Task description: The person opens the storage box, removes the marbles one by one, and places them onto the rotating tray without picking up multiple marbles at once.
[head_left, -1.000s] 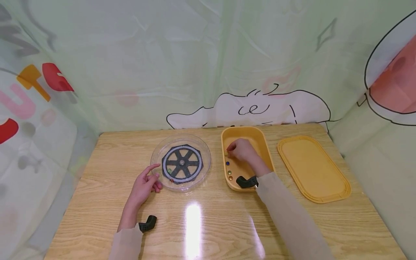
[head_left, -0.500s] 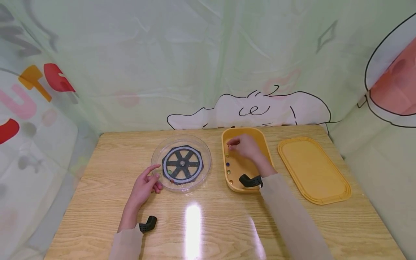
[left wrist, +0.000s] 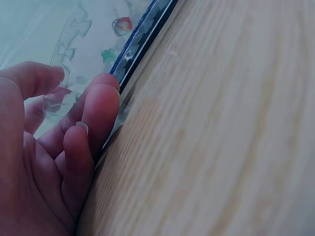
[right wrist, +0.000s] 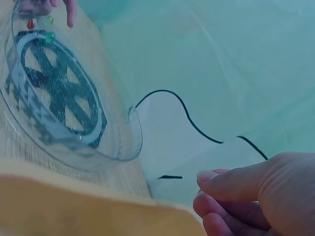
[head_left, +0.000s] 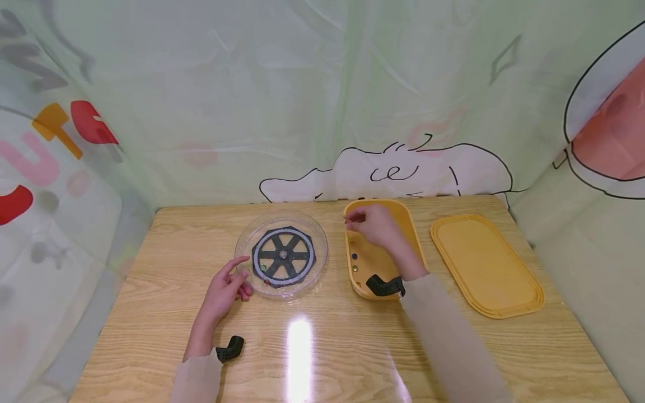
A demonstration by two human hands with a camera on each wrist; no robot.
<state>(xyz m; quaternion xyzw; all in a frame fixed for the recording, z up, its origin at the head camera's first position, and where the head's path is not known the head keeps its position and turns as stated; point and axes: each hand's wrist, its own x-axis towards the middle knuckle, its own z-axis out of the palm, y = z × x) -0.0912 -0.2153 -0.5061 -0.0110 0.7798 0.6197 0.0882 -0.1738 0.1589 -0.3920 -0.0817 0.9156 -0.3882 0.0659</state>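
My left hand [head_left: 225,286] rests against the near left side of a round clear plastic dish [head_left: 319,263], its forefinger stretched along the rim. In the left wrist view, its fingertips [left wrist: 103,96] touch the clear wall. A dark six-spoked wheel shape with a pale ring [head_left: 283,254] shows through the dish. Inside, at the near left, lie a green bead [head_left: 263,268] and a red one [head_left: 266,282]. My right hand [head_left: 378,226] pinches a tiny reddish bead above the left rim of a yellow tub [head_left: 415,235]; its fingertips mostly hide the bead.
Along the tub's left side lie a dark blue bead [head_left: 355,256], a pale yellowish bead [head_left: 355,268] and an orange bead [head_left: 358,284]. A yellow lid [head_left: 486,266] lies flat to the right. A printed curtain [head_left: 282,112] stands behind the wooden table [head_left: 176,240].
My right hand has risen from the tub's inner left side and moved back and left to the rim. My left hand and the dish have stayed in place.
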